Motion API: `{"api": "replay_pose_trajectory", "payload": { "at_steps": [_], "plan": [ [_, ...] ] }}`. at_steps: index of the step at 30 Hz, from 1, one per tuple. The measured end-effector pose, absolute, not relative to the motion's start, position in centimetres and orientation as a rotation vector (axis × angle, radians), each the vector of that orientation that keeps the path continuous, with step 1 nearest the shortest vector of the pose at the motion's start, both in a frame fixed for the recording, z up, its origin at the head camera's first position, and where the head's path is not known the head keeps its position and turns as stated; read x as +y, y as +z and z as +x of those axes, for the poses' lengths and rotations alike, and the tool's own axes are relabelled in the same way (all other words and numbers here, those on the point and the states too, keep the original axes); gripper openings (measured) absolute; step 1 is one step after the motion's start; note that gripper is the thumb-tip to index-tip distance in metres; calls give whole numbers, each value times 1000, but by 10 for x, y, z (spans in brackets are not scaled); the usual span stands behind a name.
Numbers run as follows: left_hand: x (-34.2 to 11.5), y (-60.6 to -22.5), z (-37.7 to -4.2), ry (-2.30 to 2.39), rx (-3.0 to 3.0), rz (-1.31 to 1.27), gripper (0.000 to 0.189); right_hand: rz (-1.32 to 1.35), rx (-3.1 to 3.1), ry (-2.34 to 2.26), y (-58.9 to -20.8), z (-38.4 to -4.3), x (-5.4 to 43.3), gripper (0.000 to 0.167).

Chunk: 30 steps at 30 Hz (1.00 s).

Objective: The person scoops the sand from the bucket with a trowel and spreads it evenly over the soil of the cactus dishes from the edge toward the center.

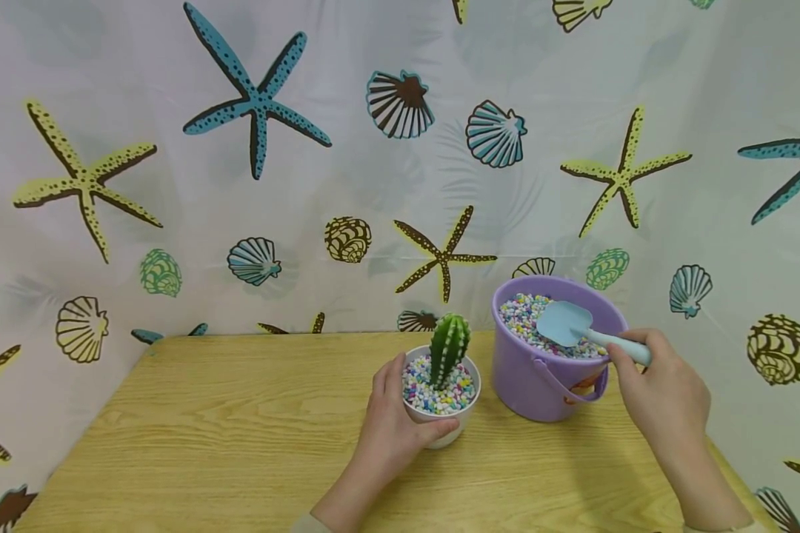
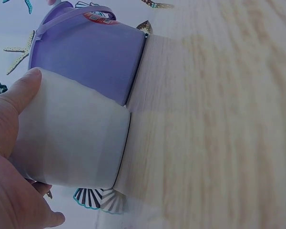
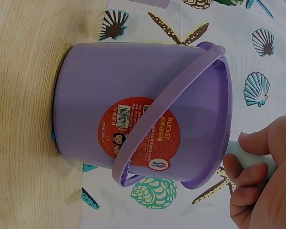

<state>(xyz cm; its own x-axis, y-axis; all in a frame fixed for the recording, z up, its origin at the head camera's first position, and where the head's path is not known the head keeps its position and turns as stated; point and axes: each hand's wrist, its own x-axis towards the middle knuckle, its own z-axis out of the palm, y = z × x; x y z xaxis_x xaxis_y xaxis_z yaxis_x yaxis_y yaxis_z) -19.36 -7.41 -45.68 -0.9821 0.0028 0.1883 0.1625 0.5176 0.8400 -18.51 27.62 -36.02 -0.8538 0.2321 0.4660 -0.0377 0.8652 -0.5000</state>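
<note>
My left hand (image 1: pixel 395 426) grips a white pot (image 1: pixel 448 429), its thumb along the near side and fingers round the left. A small green cactus (image 1: pixel 450 349) stands upright in the pot among multicoloured pebbles (image 1: pixel 421 386). To the right of the pot is a purple bucket (image 1: pixel 530 385) holding more of the same pebbles (image 1: pixel 524 311). At the bucket's right rim my right hand (image 1: pixel 670 389) holds the handle of a light blue toy shovel (image 1: pixel 560 324). The shovel's blade lies over the pebbles; in the right wrist view the bucket hides it.
The wooden table (image 1: pixel 227 429) extends left of the pot. Behind it hangs a white curtain (image 1: pixel 347 170) printed with starfish and shells. The bucket's handle (image 3: pixel 167 112) hangs down on its near side, across a red label (image 3: pixel 112 126).
</note>
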Motion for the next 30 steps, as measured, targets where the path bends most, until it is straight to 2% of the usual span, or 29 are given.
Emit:
{"api": "replay_pose_trajectory", "payload": {
  "at_steps": [30],
  "plan": [
    [-75,-456,-194,-1440,-2592,-160,134,-134,-2598,712,-354,-186,275,42]
  ]
}}
